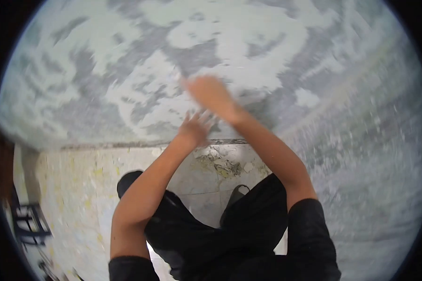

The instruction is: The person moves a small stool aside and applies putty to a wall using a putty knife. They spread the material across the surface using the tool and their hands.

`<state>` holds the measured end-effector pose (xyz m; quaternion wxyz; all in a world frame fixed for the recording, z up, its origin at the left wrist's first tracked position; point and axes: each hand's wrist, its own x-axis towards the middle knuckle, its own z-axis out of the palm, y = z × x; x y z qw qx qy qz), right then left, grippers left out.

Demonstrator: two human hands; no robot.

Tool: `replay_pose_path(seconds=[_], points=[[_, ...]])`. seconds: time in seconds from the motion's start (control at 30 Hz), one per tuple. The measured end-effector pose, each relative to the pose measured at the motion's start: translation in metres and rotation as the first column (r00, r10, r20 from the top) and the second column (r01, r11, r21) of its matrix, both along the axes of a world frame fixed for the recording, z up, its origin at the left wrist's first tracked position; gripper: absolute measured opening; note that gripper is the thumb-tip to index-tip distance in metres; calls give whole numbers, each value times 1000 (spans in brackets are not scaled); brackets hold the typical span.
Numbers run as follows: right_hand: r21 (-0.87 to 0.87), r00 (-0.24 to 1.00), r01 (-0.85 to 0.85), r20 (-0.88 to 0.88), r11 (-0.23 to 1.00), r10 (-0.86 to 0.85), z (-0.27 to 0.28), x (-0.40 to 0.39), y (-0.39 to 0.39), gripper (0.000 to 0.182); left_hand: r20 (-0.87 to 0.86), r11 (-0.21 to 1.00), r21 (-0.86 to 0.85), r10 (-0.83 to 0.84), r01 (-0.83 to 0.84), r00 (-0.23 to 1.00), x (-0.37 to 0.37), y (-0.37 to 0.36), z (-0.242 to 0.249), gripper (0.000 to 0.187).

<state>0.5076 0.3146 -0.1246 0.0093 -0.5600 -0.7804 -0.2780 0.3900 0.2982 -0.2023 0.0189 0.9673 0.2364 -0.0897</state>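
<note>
Patchy wall (248,42) was seen across the top of the frame — pale coating broken up by grey areas. Left hand (196,129) was held just above the wall's base near centre, open, fingers spread; whether the surface was touched could not be told. Right hand (211,93) was raised above it and smeared by motion, its fingers directed toward the upper left. Its grip could not be read — nor whether anything was held. The two hands were set close together in front of the wall. The yellow-stained floor (75,187) was shown below, with a dark, broken-looking patch (227,167) near centre. A dark slatted object (31,225) was placed at lower left.
</note>
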Motion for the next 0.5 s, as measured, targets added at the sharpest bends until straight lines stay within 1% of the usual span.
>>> replay_pose_path(seconds=[0.03, 0.07, 0.1, 0.17, 0.23, 0.3, 0.33, 0.37, 0.4, 0.43, 0.47, 0.5], points=[[-81, 986, 39, -159, 996, -52, 6, -7, -27, 35, -125, 987, -162, 1, -22, 992, 1, 5, -8, 87], [-161, 943, 45, -318, 986, -96, 13, -17, -50, 45, -172, 981, -195, -17, -17, 985, -5, 3, -1, 83], [-110, 911, 31, -405, 993, -74, 8, -10, -63, 45, -222, 973, -227, -21, -31, 975, -13, 2, 6, 80], [-1, 826, -17, -563, 1000, 13, -9, 20, -87, 45, -65, 976, -219, -18, 3, 998, -23, 17, 2, 69], [177, 718, -7, -685, 984, 128, -20, 53, -114, 34, 120, 973, -229, -11, 38, 993, -27, 32, 13, 59], [-116, 557, 113, -815, 987, -160, -30, 89, -147, 34, 327, 964, -255, 8, 80, 945, -25, 41, 47, 49], [-182, 572, 143, -787, 973, -231, -36, 104, -149, 33, 575, 993, 96, -110, 67, 811, -22, 44, 61, 47], [-250, 586, 172, -752, 953, -303, -41, 120, -149, 32, 725, 909, 415, -305, -37, 618, -18, 48, 74, 46], [-319, 596, 201, -711, 926, -374, -48, 130, -152, 31, 760, 817, 544, -381, -193, 527, -15, 60, 90, 49], [-305, 615, 142, -718, 942, -325, -45, 131, -160, 28, 788, 709, 601, -447, -371, 422, -7, 72, 108, 52], [-289, 642, 77, -718, 954, -269, -33, 129, -169, 26, 791, 586, 612, -469, -531, 394, 3, 83, 129, 54], [-274, 671, 7, -712, 962, -208, -27, 130, -173, 25, 801, 597, 596, -492, -537, 343, 15, 97, 146, 60]])
